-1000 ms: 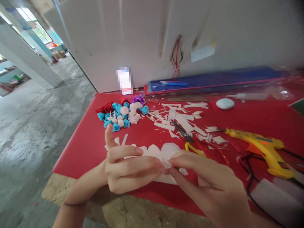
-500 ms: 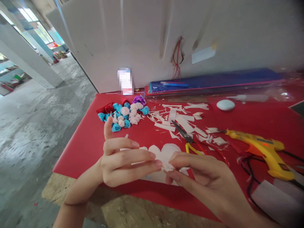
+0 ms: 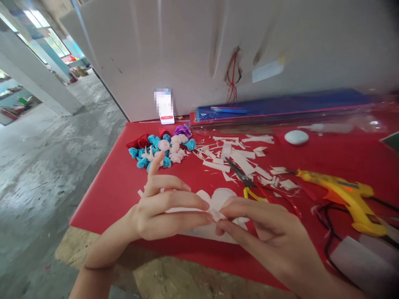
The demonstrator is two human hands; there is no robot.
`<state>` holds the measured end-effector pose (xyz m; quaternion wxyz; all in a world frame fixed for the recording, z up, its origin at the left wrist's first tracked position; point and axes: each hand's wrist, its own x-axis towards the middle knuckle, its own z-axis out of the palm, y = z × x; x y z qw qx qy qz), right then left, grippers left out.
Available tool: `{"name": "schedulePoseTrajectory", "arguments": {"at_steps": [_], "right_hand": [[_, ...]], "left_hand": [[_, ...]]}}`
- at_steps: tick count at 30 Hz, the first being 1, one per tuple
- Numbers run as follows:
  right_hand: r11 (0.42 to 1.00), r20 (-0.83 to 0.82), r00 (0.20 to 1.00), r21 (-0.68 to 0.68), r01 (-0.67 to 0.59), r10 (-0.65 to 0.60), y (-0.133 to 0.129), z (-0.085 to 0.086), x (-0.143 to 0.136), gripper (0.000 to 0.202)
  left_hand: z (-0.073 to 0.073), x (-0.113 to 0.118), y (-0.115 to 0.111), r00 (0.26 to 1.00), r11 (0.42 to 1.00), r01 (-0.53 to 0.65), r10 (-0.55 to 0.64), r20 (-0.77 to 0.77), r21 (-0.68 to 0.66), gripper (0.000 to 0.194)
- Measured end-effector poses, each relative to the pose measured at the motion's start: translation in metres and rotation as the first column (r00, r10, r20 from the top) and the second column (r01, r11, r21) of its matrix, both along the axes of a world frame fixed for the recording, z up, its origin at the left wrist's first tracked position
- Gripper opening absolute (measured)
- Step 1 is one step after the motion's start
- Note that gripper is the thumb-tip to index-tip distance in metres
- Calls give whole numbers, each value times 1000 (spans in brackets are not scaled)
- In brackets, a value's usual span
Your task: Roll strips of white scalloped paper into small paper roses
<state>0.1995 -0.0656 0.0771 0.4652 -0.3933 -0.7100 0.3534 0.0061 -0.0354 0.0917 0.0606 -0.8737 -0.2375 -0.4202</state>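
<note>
Between my hands is a white crepe-paper piece with rounded, petal-like lobes. My right hand pinches its gathered lower end between thumb and forefinger. My left hand meets the same gathered end with its fingertips, one finger raised and its thumb hidden. More white paper lies on the table beneath. Beyond my hands are scissors with red and yellow handles. Further left is a cluster of blue, white, red and purple paper flowers.
A yellow glue gun with a dark cord lies right on the red tabletop. White paper scraps are scattered midway. A pale egg-shaped object, blue packs and a phone stand along the grey panel.
My left hand has shifted right, its fingertips closer to my right hand's pinch. The gathered end of the paper looks slightly turned. My right hand stays almost in place.
</note>
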Motion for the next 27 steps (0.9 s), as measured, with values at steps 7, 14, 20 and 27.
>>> {"name": "schedulePoseTrajectory", "arguments": {"at_steps": [7, 14, 20, 27], "right_hand": [[973, 12, 996, 215, 82, -87, 0, -7, -2, 13], [856, 139, 969, 506, 110, -207, -2, -8, 0, 15], [678, 287, 903, 735, 5, -318, 3, -13, 6, 12], [604, 406, 835, 789, -115, -371, 3, -20, 14, 14]], "left_hand": [[9, 6, 9, 994, 994, 103, -103, -27, 18, 14], [6, 6, 4, 969, 902, 227, -174, 173, -367, 4], [8, 9, -1, 951, 667, 296, -137, 279, -684, 4], [9, 13, -2, 972, 705, 225, -117, 202, -672, 5]]}}
